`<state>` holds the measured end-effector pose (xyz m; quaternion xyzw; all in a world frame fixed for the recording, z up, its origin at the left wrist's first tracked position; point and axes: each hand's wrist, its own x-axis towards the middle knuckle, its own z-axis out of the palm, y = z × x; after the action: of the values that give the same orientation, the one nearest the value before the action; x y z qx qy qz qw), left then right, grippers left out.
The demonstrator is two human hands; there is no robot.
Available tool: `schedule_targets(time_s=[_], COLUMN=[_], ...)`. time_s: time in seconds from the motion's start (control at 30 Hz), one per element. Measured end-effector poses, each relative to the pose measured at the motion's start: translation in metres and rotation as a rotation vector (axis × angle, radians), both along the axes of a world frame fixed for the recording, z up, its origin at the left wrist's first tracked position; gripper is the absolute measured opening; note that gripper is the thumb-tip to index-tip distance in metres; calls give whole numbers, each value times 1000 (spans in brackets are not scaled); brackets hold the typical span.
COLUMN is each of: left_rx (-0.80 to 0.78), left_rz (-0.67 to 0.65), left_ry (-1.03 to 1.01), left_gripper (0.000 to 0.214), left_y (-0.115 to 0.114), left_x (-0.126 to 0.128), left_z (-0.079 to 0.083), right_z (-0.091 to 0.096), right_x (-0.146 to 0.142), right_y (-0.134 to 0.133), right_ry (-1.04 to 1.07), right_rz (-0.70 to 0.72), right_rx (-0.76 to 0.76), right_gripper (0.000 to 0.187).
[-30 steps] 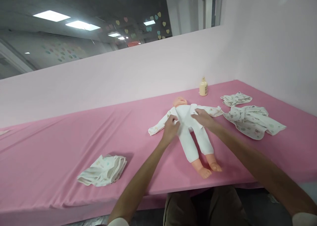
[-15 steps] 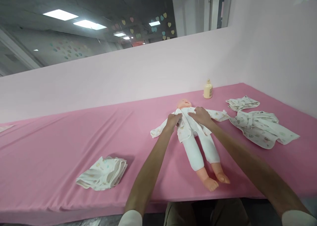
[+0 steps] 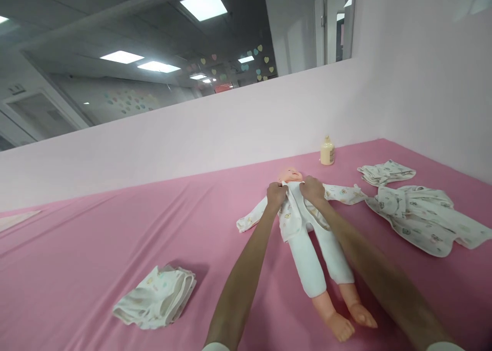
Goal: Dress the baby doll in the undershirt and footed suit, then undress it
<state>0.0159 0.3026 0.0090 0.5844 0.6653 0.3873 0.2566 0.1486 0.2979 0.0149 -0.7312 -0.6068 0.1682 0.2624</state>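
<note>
A baby doll (image 3: 306, 261) lies on its back with its head toward the wall and its bare feet toward me. It wears a white patterned baby jacket (image 3: 291, 222), open at the front, over a white body. My left hand (image 3: 276, 195) is closed on the jacket's left front edge near the doll's neck. On the other side of the chest, my right hand (image 3: 312, 190) grips the jacket's right front edge. Both sleeves are spread out sideways. The fingertips are partly hidden by my hands.
The pink-covered table (image 3: 154, 238) runs along a white wall below a window. A folded patterned cloth (image 3: 157, 297) lies at front left. At right are a knotted patterned garment (image 3: 426, 215) and another folded cloth (image 3: 386, 172). A pale yellow pump bottle (image 3: 327, 151) stands by the wall.
Both hands have moved up toward the doll's neck, and the jacket's front edges are drawn up with them. My view has tilted upward slightly.
</note>
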Motion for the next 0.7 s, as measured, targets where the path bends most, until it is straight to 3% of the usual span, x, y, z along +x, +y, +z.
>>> schedule_targets(time_s=[0.3,0.53,0.7], left_rx=[143,78,16], left_rz=[149,138,116], left_ry=[396,348,344], left_gripper=[19,21,25], left_y=[3,12,18], left_x=[16,2,-5], left_z=[-2,4,5], right_z=[3,-9,-8], right_x=[16,23,24], right_y=[16,24,21], right_ry=[206,524,631], right_rz=[-4,23,16], right_rx=[169,132,109], right_gripper=[21,29,32])
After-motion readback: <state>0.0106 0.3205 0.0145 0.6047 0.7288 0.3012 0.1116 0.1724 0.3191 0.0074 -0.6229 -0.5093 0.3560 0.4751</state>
